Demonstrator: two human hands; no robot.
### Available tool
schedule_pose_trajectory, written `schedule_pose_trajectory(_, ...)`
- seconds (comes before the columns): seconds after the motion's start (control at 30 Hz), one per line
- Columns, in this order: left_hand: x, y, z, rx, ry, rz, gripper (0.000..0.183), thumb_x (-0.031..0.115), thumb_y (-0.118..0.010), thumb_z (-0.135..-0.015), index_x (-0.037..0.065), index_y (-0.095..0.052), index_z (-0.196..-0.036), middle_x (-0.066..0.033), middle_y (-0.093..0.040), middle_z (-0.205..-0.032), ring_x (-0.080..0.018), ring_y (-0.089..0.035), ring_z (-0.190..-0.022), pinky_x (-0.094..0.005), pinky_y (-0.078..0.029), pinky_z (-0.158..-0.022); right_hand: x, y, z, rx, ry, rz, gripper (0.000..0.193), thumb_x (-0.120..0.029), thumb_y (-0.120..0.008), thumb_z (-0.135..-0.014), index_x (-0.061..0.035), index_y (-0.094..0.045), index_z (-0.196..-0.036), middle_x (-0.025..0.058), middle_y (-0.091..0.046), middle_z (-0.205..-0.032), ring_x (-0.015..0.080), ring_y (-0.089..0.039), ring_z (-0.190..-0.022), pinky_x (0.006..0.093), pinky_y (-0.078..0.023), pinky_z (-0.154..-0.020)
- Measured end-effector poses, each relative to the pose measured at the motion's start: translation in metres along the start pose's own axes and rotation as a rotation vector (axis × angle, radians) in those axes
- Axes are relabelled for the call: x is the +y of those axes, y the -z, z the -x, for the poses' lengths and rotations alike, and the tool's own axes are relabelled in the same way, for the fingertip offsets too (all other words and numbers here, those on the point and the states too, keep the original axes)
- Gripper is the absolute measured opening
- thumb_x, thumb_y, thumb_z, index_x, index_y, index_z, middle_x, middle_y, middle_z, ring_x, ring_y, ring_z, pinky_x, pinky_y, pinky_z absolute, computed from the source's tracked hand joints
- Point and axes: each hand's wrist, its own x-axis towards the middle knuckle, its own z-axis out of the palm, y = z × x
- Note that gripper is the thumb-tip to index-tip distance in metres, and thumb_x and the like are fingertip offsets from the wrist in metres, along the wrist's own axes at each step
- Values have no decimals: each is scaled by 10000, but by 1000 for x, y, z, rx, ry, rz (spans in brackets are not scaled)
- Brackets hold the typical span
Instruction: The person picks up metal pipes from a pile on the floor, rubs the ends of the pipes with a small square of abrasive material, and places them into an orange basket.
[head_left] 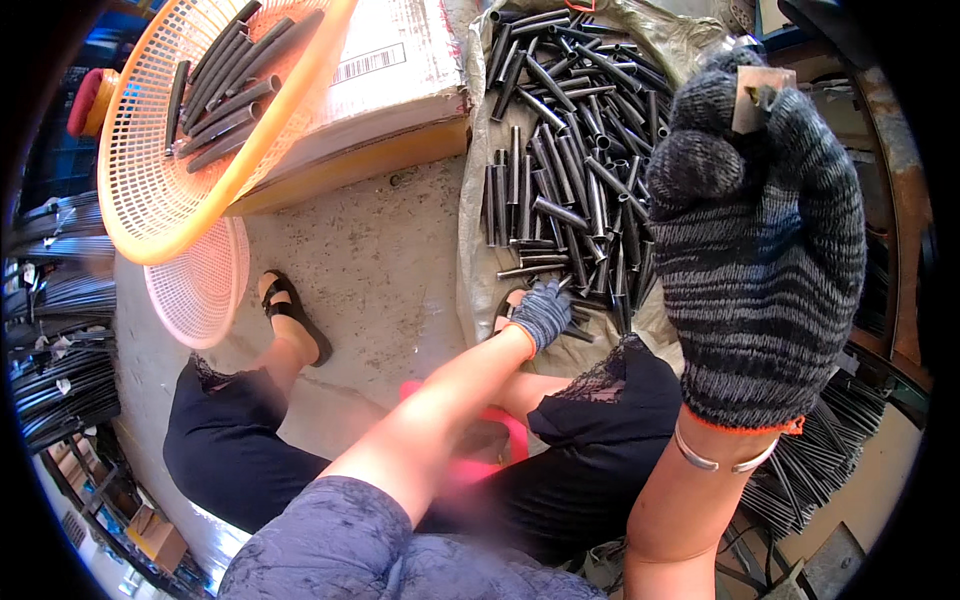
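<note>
My right hand [760, 240], in a black-and-grey knitted glove with an orange cuff edge, is raised close to the camera at the right. Its fingers are curled around a small flat tan piece [764, 92] with a dark spot on it; its exact kind does not show. My left hand [543, 316], gloved in grey knit, reaches down to the near edge of a pile of short black tubes [575, 165]. Its fingers look stretched and slightly apart over the tubes, with no tube plainly gripped. The pile lies on a crumpled beige sheet [472, 230] on the floor.
An orange mesh basket [180, 245] holding several black tubes tilts beside a white-topped cardboard box [400, 90]. A pink basket [205, 285] stands below it. Long black rods [60, 330] are stacked at the left, more rods [815, 465] at the right. A pink stool [510, 435] is beneath me.
</note>
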Motion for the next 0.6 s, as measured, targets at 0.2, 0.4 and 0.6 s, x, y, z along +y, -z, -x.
schedule_pose_trajectory(0.2,-2,17,4,-358,-51,-239,252,152,-505,-841,89,-718,-960,-127,-672,-1018,-352,-578,-1012,-685,-243,-1028,9,1,-3,-5,56,-56,227,-49,-576,-890,21,-580,-1106,104,-610,-1094,193,-590,-1017,304,-502,-837)
schedule_pose_trajectory(0.4,-10,55,20,-350,400,402,288,150,-514,-852,189,-645,-1105,-95,-640,-1131,-344,-573,-1077,-732,-223,-983,22,4,-12,4,132,-24,160,-71,-595,-887,7,-602,-1027,93,-631,-1013,179,-616,-942,297,-528,-819)
schedule_pose_trajectory(0.6,-36,157,17,-265,487,967,436,208,-657,-774,113,-565,-1189,-130,-644,-1065,-312,-577,-992,-453,-359,-951,61,-26,-21,-160,84,59,106,-93,-614,-885,-7,-623,-947,82,-652,-932,165,-642,-866,290,-553,-801)
